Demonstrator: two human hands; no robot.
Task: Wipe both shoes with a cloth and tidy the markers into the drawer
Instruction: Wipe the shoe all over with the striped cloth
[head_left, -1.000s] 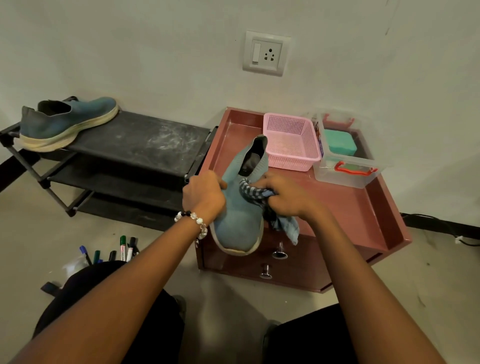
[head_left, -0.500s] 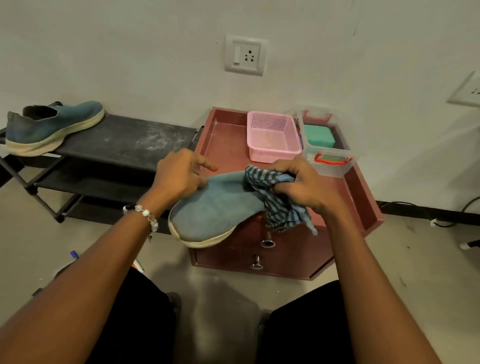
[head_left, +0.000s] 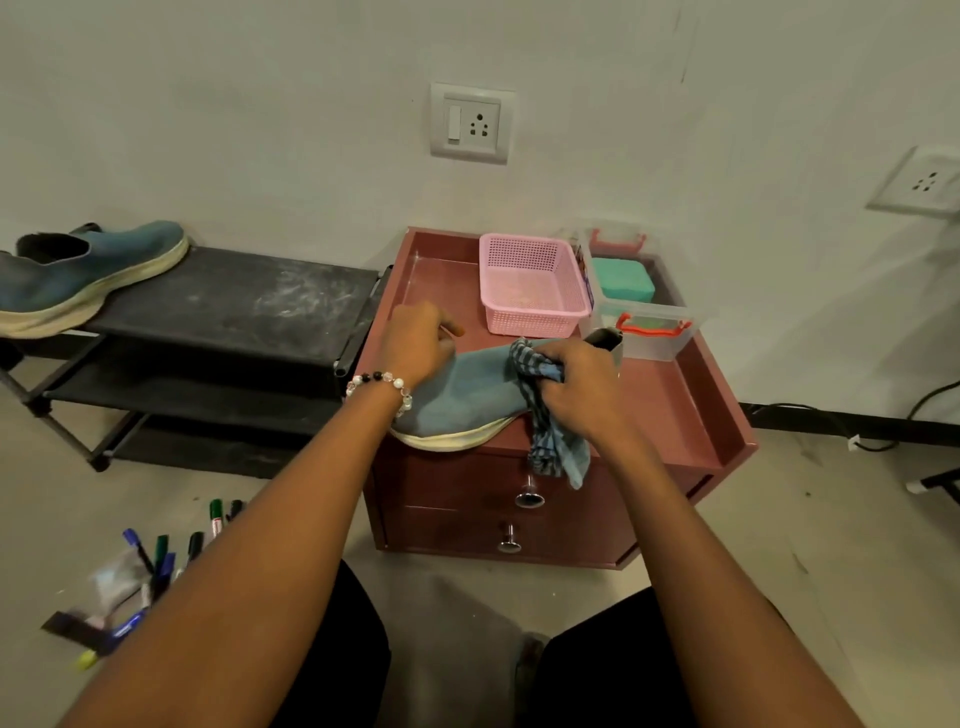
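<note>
Left hand (head_left: 415, 340), beaded bracelet at the wrist, fingers curled over the toe end of a blue knit slip-on shoe with cream sole (head_left: 462, 397). Shoe lies across the front left part of the reddish-brown drawer cabinet top (head_left: 670, 415), sole overhanging the front edge. Right hand (head_left: 576, 387) grips a bunched blue striped cloth (head_left: 545, 426) against the shoe. Second blue shoe (head_left: 88, 270) sits at the left end of the black shoe rack (head_left: 234, 301). Assorted markers (head_left: 166, 556) lie on the floor, left of the cabinet.
</note>
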